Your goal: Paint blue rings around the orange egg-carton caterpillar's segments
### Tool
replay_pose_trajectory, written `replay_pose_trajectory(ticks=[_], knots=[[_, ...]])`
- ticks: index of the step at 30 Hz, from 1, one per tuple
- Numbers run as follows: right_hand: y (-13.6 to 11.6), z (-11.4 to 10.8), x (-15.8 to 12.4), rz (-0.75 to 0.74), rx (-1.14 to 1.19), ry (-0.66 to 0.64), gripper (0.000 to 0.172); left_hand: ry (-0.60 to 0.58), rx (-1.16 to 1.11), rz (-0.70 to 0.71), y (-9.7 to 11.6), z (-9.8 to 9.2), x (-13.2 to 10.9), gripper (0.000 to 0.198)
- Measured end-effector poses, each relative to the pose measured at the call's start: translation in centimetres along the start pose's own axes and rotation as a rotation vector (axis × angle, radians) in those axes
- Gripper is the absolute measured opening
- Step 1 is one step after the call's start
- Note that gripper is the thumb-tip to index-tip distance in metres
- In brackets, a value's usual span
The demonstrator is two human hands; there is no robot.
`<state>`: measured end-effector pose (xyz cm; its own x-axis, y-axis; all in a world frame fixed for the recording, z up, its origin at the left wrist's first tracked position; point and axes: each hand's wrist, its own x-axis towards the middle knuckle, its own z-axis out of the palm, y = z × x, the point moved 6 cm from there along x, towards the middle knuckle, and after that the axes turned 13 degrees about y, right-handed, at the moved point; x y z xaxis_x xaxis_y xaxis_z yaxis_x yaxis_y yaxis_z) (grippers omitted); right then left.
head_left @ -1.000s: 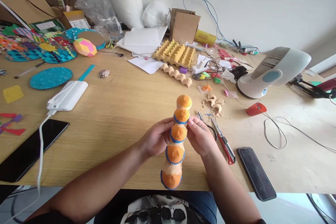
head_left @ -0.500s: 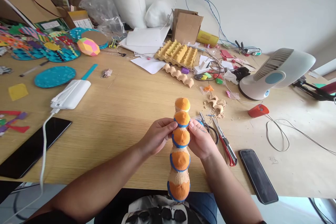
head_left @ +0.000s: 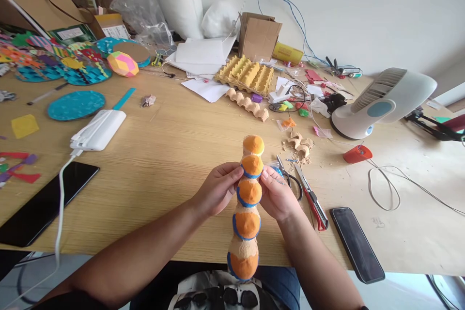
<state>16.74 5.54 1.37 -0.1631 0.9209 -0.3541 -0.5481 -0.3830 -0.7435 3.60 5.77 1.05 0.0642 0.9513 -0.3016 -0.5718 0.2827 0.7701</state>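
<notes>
Both my hands hold a strip of egg-carton cups (head_left: 247, 198) painted orange with blue rings, lifted above the near edge of the wooden table (head_left: 174, 155). My left hand (head_left: 217, 190) grips its left side with the fingers curled round the middle cups. On the other side my right hand (head_left: 276, 193) is closed on it the same way. The strip runs from near my chest up and away from me.
Scissors (head_left: 288, 179), a red box cutter (head_left: 312, 198) and a phone (head_left: 356, 244) lie right of my hands. A white fan (head_left: 381, 104), red cup (head_left: 357, 154), egg cartons (head_left: 247, 75), a power bank (head_left: 98, 130), another phone (head_left: 43, 203) and paper crafts (head_left: 76, 75) fill the rest.
The strip has tilted slightly in my hands, its near end swinging a little left and back. Both grips stay the same.
</notes>
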Motion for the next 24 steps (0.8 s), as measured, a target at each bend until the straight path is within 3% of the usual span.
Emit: replay_pose_trajectory(ticks=[10,24], knots=[[0.3,-0.04,-0.17,0.049,0.024,0.027,0.03,-0.043,-0.048,-0.046,0.21,0.33,-0.36,0.031],[0.47,-0.21,0.11,0.025,0.005,0.022,0.027,-0.003,-0.033,-0.056,-0.18,-0.03,0.1,0.024]])
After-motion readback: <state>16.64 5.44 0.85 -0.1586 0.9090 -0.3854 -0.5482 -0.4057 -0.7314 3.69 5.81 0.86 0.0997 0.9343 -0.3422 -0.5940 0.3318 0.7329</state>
